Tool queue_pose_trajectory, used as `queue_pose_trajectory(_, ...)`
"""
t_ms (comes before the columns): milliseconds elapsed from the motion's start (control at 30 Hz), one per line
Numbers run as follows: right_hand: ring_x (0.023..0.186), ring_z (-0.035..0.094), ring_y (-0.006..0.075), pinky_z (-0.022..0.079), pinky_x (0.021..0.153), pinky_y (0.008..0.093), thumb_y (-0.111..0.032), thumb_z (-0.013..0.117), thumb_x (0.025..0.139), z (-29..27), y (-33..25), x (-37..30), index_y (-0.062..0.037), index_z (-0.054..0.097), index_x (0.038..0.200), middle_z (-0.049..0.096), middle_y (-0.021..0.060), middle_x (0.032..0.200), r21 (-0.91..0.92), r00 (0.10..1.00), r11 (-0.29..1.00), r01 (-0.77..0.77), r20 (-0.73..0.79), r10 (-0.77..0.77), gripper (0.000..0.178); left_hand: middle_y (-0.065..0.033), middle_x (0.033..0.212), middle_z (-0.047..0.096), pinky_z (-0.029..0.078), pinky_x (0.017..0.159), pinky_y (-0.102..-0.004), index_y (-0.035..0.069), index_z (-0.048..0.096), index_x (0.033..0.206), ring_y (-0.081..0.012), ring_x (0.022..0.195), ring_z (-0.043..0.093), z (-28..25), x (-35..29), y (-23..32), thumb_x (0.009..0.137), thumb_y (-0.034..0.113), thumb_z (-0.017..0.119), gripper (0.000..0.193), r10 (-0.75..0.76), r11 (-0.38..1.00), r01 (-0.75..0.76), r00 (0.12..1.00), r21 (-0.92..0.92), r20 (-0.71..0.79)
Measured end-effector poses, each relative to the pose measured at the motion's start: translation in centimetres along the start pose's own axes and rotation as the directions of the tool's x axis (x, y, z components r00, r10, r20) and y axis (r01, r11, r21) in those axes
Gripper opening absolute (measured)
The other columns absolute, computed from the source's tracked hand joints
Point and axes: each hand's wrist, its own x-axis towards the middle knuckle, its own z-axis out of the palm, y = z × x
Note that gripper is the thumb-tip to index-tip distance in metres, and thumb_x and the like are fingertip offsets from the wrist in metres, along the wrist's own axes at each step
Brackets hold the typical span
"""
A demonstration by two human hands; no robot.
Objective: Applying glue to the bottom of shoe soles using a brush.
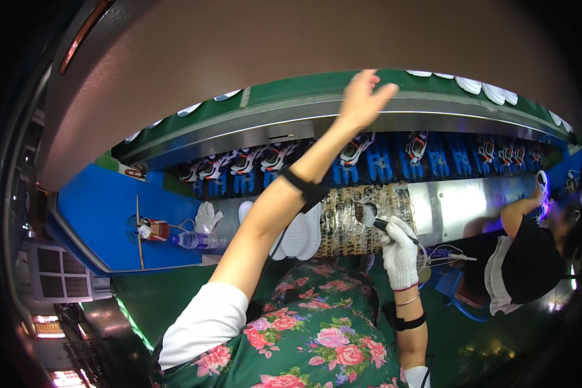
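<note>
My bare left hand [365,102] reaches far over the green conveyor belt [291,86], fingers apart and holding nothing. My right hand [400,253], in a white knit glove, is closed around a black-handled tool [381,224]. The tool points toward a small pale, shiny patch [369,215] on the tape-covered work surface [341,223]; its tip is too small to make out. White shoe soles [299,237] lie left of that surface, partly hidden by my left forearm.
Shoe uppers [244,161] sit on blue holders [379,165] in a row under the belt's metal edge. White soles [495,93] ride on the belt. A blue side table [110,220] bears a white glove [207,218] and a bottle [191,240]. A co-worker [530,258] works at right.
</note>
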Motion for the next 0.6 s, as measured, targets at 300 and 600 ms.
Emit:
queue_pose_trajectory(300, 0.079, 0.066, 0.0197, 0.052, 0.063, 0.0231, 0.004, 0.066, 0.087, -4.8, -3.0, -1.4, 0.0080, 0.065, 0.111, 0.070, 0.0200, 0.108, 0.090, 0.988, 0.991, 0.103, -0.122, -0.092, 0.025, -0.0294, 0.133, 0.053, 0.040, 0.105, -0.0546, 0.009, 0.063, 0.126, -0.0454, 0.128, 0.044, 9.7, 7.9, -0.3, 0.076, 0.042, 0.081, 0.062, 0.256, 0.842, -0.175, 0.962, 0.510, -0.092)
queue_pose_trajectory(600, 0.079, 0.065, 0.0190, 0.051, 0.063, 0.0213, 0.002, 0.066, 0.088, -4.6, -3.3, -0.6, 0.0064, 0.065, 0.111, 0.068, 0.0182, 0.108, 0.081, 0.991, 0.995, 0.052, -0.127, -0.041, 0.024, -0.0095, 0.113, 0.057, 0.052, 0.098, -0.0485, 0.005, 0.055, 0.107, -0.0259, 0.115, 0.059, 0.3, -0.1, 1.0, 0.096, 0.014, 0.066, 0.018, -0.203, 0.458, -0.045, 0.967, -0.888, -0.154)
